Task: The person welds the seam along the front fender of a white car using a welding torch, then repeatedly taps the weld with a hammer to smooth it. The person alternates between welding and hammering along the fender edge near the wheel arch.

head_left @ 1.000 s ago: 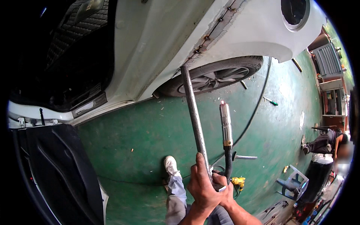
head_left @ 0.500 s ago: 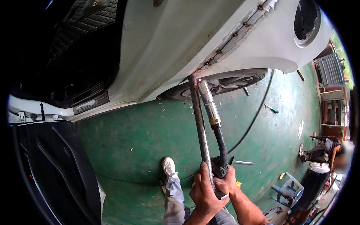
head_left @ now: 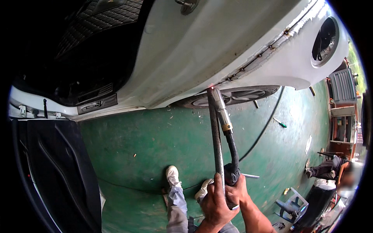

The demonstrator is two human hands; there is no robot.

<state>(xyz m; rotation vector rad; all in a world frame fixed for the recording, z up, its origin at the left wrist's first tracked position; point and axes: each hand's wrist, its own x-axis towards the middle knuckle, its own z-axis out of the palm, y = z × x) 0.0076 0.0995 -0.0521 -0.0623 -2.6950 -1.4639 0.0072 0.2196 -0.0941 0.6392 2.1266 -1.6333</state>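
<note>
My left hand (head_left: 216,204) is wrapped around a long metal bar (head_left: 216,143), whose far end reaches up to the lower edge of the white car panel (head_left: 194,50). Close against it, my right hand (head_left: 239,191) grips a welding torch (head_left: 221,110) by its dark, wrapped handle (head_left: 233,173). The torch nozzle sits beside the bar's end, at the bottom of a welded seam (head_left: 256,62) dotted with dark weld spots. A small reddish glow (head_left: 211,86) shows at the nozzle tip. Behind the tools is a car wheel (head_left: 248,95).
An open car door (head_left: 58,171) stands at left. On the green floor (head_left: 136,143) lie a black cable (head_left: 264,130), a green-handled screwdriver (head_left: 280,123) and a metal strip (head_left: 250,176). At right are a blue stool (head_left: 293,206) and a seated person (head_left: 330,169).
The torch nozzle has come in against the bar's end, and a glow shows there. The view has shifted, so the car sits lower in the picture. Both hands keep their hold.
</note>
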